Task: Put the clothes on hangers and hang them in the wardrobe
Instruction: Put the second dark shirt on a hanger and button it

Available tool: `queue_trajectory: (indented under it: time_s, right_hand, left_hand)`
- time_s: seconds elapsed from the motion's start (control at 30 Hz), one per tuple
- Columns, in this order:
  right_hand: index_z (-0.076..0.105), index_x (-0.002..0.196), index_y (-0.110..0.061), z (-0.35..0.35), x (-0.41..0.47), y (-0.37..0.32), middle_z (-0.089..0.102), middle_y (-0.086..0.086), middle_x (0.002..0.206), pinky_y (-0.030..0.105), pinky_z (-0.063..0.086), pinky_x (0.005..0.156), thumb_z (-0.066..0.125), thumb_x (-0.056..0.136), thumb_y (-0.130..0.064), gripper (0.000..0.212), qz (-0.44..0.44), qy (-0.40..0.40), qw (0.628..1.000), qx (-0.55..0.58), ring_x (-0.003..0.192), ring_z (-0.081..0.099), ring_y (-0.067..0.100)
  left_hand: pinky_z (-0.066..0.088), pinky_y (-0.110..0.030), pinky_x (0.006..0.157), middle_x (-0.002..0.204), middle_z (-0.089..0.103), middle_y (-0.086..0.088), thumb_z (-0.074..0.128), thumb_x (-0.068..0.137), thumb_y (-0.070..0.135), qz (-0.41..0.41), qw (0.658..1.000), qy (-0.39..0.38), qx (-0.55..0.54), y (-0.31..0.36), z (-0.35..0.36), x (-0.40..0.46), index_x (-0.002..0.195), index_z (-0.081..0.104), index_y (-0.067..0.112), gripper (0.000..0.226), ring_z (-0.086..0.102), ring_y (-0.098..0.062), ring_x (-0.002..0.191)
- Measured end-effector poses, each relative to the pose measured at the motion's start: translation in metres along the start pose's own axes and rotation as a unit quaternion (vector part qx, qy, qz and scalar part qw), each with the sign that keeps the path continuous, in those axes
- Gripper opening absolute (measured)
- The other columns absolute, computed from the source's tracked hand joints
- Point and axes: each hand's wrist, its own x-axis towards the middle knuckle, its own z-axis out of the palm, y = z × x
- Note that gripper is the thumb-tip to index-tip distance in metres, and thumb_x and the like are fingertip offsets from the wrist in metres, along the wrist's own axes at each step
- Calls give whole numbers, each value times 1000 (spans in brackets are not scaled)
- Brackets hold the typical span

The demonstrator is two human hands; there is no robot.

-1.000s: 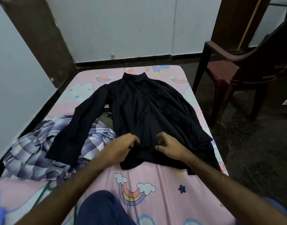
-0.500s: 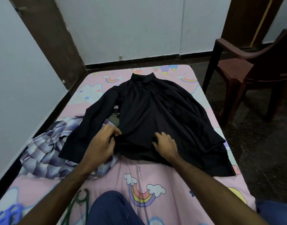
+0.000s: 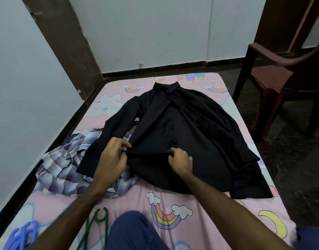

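**Both hands on the black shirt's lower front**

I'm looking down at the bed (image 3: 205, 221), pink sheet with rainbows and clouds, and the black shirt (image 3: 187, 134) lies spread flat across the middle of it, collar at the far end, hem toward me. Its left sleeve runs down over the plaid shirt (image 3: 64, 170), which sits crumpled at the left side of the bed, partly under the black one. The right sleeve lies along the right edge of the bed.

My left hand (image 3: 111, 159) is at the shirt's left side edge, low down, fingers curled and pinching a fold of the black cloth. My right hand (image 3: 180, 159) is just to the right of it, near the button line, fingertips curled down into the fabric, gripping it too. A ridge of cloth is bunched up between the two hands.

Near me, at the left, a green hanger (image 3: 99, 226) lies on the sheet, and a blue hanger (image 3: 23, 235) sits at the near-left corner. Neither touches the black shirt. My knee in blue jeans shows at the near edge.

Off the bed to the far right stands a brown plastic chair (image 3: 281, 76) on the dark floor.
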Motion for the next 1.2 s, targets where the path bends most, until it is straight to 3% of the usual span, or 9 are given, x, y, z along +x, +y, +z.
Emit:
queue_trajectory:
  time_s: [0.13, 0.33, 0.47, 0.63, 0.73, 0.83, 1.0, 1.1, 1.2]
  right_hand:
    - [70, 110, -31, -42, 7, 14, 67, -4, 112, 44, 47, 96, 55, 89, -10, 34, -27, 99, 994, 30, 109, 63, 21]
    - [74, 105, -26, -117, 4, 30, 57, -5, 102, 38, 42, 80, 61, 83, 3, 39, -267, 229, 932, -84, 98, 51, 21]
    - [72, 100, -33, -128, -15, 52, 58, -9, 104, 37, 37, 82, 65, 81, -1, 38, -366, 114, 908, -170, 99, 54, 19]
    - [68, 111, -32, -95, -40, 78, 61, -13, 113, 34, 42, 93, 68, 92, -25, 20, -316, -139, 917, -201, 110, 57, 8]
    - [70, 109, -26, -75, -54, 80, 61, -10, 109, 33, 51, 89, 70, 92, -19, 19, -285, -217, 924, -131, 100, 60, 8]
    - [69, 111, -26, -64, -64, 77, 59, -10, 111, 31, 51, 85, 67, 94, -19, 19, -287, -265, 907, -156, 100, 58, 9]
    - [64, 113, -29, -61, -73, 89, 56, -8, 113, 32, 47, 85, 63, 93, -31, 20, -296, -257, 898, -198, 107, 54, 12]
    - [56, 115, -33, -58, -82, 101, 48, -10, 117, 34, 42, 86, 59, 91, -45, 27, -318, -189, 893, -255, 106, 46, 12]
    - [56, 109, -27, -48, -91, 108, 52, -6, 108, 35, 45, 71, 58, 83, -40, 29, -357, -102, 873, -318, 91, 53, 19]
  left_hand:
    - [47, -23, 75, 107, 48, 10, 53, 73, -16, -4, 995, -87, 40, -17, -13, -11, 105, 58, 18, 47, 57, -6, 93]
    - [51, -34, 63, 121, 50, 11, 54, 73, -6, 56, 969, -206, 129, -21, -6, -17, 113, 57, 24, 50, 60, -14, 83]
    - [46, -33, 55, 105, 56, 9, 63, 72, -1, 81, 952, -217, 198, -26, -13, -24, 100, 60, 27, 39, 59, -17, 71]
    - [33, -29, 49, 86, 54, 3, 72, 72, 7, 69, 937, -242, 242, -38, -24, -46, 77, 54, 23, 24, 54, -22, 52]
    - [31, -28, 48, 79, 52, 3, 71, 77, 12, 82, 923, -269, 264, -41, -22, -58, 73, 54, 21, 20, 53, -21, 52]
    - [40, -35, 56, 85, 49, 4, 59, 93, 19, 49, 924, -287, 247, -47, -20, -63, 78, 55, 19, 16, 55, -19, 65]
    - [45, -28, 69, 81, 51, 13, 53, 81, 6, -10, 925, -358, 129, -43, -29, -57, 77, 47, 28, 23, 52, -8, 73]
    - [42, -20, 69, 78, 56, 13, 49, 76, 8, -33, 916, -386, 104, -45, -35, -58, 75, 51, 27, 18, 54, -7, 76]
    - [40, -23, 72, 85, 59, 8, 47, 79, 9, -57, 896, -415, 146, -46, -30, -59, 78, 54, 24, 16, 57, -7, 78]
